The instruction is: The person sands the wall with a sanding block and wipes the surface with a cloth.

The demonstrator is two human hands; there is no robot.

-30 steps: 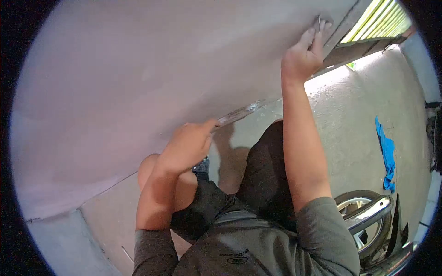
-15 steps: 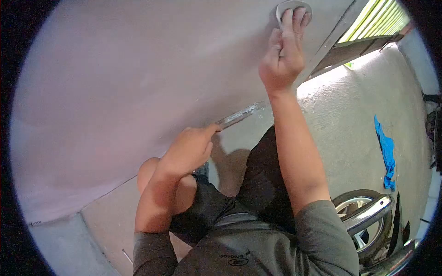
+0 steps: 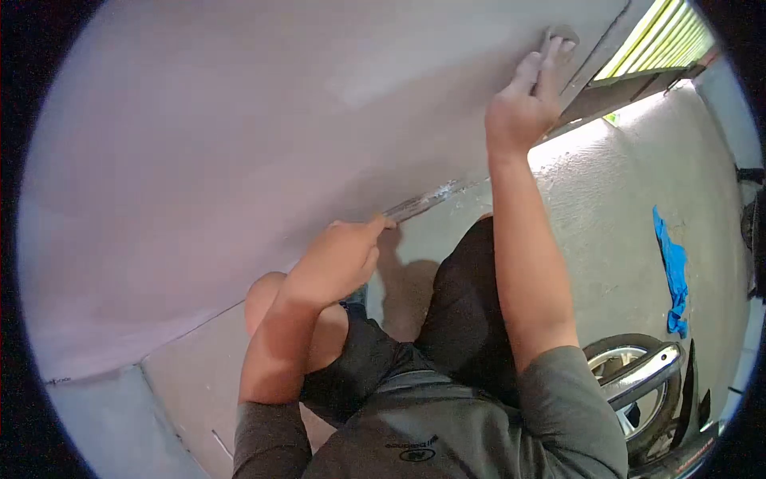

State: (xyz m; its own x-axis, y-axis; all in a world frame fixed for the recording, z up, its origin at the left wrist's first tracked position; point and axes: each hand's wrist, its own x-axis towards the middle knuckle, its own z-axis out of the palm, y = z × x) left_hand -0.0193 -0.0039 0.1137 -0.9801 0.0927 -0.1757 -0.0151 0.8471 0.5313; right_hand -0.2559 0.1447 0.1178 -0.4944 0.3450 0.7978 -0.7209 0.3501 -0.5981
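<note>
My right hand (image 3: 527, 108) is high at the upper right, its fingers pressing a small round grey pad (image 3: 563, 34) against the smooth grey wall (image 3: 239, 144). Lower down, my left hand (image 3: 341, 257) is closed on the near end of a long, flat, worn tool (image 3: 419, 205) with whitish smears. That tool lies along the wall's bottom edge, above the floor. What the curled fingers of my left hand do underneath is partly hidden.
A blue cloth (image 3: 673, 271) lies on the concrete floor (image 3: 590, 247) at the right. Below it is a motorbike wheel (image 3: 638, 383) with a shiny exhaust (image 3: 643, 374). A slatted gate (image 3: 658, 44) stands at the upper right, beside the wall's end.
My right hand and the pad swept left and up along the wall, then back right to near the wall's edge. My left hand has shifted slightly right, still at the tool.
</note>
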